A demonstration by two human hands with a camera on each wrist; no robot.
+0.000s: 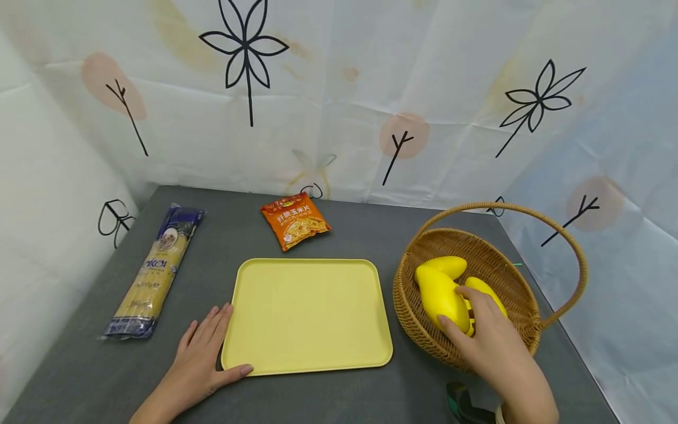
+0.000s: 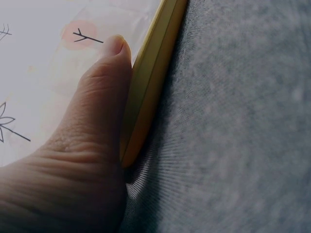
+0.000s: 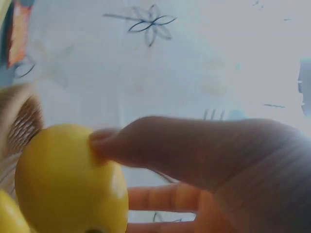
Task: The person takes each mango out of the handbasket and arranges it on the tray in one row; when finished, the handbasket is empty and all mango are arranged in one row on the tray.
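Note:
A wicker basket [image 1: 424,338] with a tall handle stands at the right in the head view, with several smooth yellow fruits in it. My right hand [image 1: 492,335] reaches over its near rim and grips a yellow mango [image 1: 441,294], thumb on the near side. In the right wrist view, the thumb presses on the mango [image 3: 68,179] and the fingers show behind it. My left hand [image 1: 198,353] rests at the left edge of a pale yellow tray [image 1: 307,318]. Its fingers lie fairly straight along the edge, and the thumb touches the near left corner.
A bag of pasta [image 1: 153,277] lies left of the tray on the grey table [image 1: 349,229]. Behind the tray lies an orange snack packet [image 1: 295,221]. A patterned cloth [image 1: 328,88] hangs around the back and sides. A dark strap-like object [image 1: 459,403] sits beside my right wrist.

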